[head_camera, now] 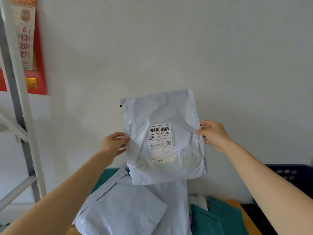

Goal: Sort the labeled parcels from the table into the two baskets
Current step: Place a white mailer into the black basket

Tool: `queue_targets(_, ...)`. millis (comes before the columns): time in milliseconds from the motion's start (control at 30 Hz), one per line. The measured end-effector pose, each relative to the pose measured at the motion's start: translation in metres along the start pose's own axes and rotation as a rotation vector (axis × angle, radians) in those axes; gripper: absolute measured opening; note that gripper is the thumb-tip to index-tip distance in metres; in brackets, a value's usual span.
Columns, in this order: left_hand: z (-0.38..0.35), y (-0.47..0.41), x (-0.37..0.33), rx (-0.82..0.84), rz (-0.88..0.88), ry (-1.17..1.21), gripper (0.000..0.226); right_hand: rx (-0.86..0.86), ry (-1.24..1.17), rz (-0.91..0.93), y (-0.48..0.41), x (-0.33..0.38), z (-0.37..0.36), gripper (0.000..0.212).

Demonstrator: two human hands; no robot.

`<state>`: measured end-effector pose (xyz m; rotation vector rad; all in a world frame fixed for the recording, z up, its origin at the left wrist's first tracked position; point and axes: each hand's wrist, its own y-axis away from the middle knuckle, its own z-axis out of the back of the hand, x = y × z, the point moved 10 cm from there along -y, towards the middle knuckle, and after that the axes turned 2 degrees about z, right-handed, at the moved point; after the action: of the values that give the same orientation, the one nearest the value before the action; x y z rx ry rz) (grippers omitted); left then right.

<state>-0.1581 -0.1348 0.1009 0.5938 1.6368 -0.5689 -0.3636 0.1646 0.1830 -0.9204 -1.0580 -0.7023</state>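
Though crinkled, glossy rectangular plastic parcel (163, 138)

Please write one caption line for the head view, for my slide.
The left hand and right hand hold a labeled grey parcel upright above more parcels.

Pale grey parcel (162, 136), white barcoded label (160, 143), teal parcels (225, 217).

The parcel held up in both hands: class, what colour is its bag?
Pale grey-blue parcel, with a white label; head view.
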Motion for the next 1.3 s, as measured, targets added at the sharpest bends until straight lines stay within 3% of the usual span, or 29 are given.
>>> queue_targets(400, 0.017, 0.018, -0.009, 0.031, -0.037, -0.095, 0.017, -0.057, -0.046, -0.04, 0.044, -0.028, -0.01, 0.031)
queue_targets(667, -0.008, 0.031, 0.006, 0.156, -0.033, -0.128, 0.009, -0.166, -0.013, -0.068, 0.094, -0.039, 0.019, 0.029)
queue_targets(1300, -0.208, 0.125, 0.085, 0.509, 0.059, -0.203, 0.012, -0.519, 0.042, -0.171, 0.262, -0.093, 0.203, 0.035)
